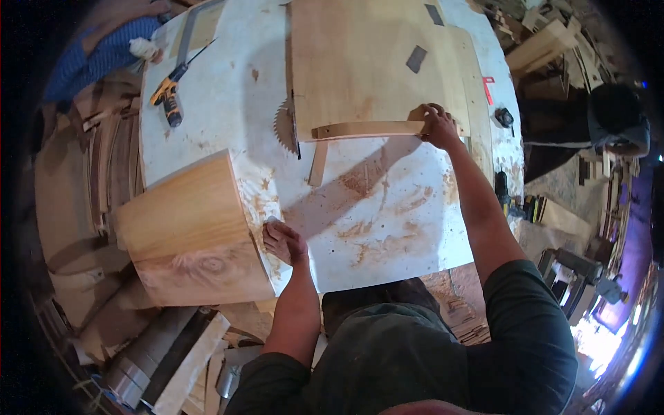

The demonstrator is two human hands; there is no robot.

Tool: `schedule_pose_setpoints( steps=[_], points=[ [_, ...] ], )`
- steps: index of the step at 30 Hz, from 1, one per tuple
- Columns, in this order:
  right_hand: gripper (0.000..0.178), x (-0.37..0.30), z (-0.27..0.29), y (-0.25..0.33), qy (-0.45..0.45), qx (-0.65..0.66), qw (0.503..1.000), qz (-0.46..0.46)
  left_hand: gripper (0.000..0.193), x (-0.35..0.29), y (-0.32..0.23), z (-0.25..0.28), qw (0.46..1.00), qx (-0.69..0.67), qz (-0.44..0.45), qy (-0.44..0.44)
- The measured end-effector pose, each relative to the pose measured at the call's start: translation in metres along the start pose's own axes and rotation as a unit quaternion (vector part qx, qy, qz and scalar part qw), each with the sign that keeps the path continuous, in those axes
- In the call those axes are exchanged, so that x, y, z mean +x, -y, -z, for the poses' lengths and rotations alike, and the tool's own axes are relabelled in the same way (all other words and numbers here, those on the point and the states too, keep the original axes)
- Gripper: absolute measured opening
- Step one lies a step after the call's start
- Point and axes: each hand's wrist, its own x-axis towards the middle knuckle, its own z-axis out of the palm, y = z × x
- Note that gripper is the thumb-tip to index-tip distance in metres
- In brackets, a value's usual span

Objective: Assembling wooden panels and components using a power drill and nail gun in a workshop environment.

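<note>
My right hand (pixel 440 127) grips the right end of a narrow wooden strip (pixel 373 129), which lies along the near edge of a large pale wooden panel (pixel 360 62). My left hand (pixel 284 241) is closed beside the right edge of a second wooden board (pixel 187 214). A small whitish bit shows at its fingertips, too little to name. Below the strip's left part, a short wooden piece (pixel 318 164) points toward me. A toothed saw blade (pixel 284 128) sticks out at the large panel's left edge.
The white table (pixel 387 228) is strewn with sawdust. A yellow and black cordless drill (pixel 168 93) lies at the far left. At the right edge are a red tool (pixel 488 90) and a black tape measure (pixel 504 117). Other people are at the far left and right; wood scraps surround the table.
</note>
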Motion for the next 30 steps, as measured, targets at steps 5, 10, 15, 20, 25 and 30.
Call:
schedule_pose_setpoints(
  steps=[5, 10, 15, 20, 25, 30],
  points=[
    [0.09, -0.001, -0.001, -0.005, -0.011, 0.025, 1.0, -0.013, 0.046, 0.001, 0.003, 0.0, 1.0, -0.016, -0.021, -0.007],
    [0.089, 0.001, 0.004, 0.001, -0.007, 0.027, 1.0, -0.009, 0.046, 0.001, 0.001, 0.004, 1.0, -0.012, -0.006, 0.0],
    [0.089, 0.003, -0.003, -0.009, 0.013, -0.002, 1.0, -0.022, 0.049, 0.001, -0.001, 0.005, 0.999, -0.002, -0.034, -0.016],
    [0.092, 0.002, -0.002, -0.006, 0.013, 0.005, 1.0, -0.021, 0.051, 0.001, 0.0, 0.007, 0.999, -0.03, -0.016, -0.001],
    [0.092, 0.001, 0.004, 0.001, 0.011, 0.01, 0.999, -0.031, 0.052, 0.0, 0.002, 0.004, 0.999, -0.023, -0.024, -0.001],
    [0.092, 0.0, 0.007, 0.004, 0.015, 0.002, 0.999, -0.031, 0.051, 0.002, 0.001, 0.004, 0.999, -0.029, -0.016, -0.005]
  ],
)
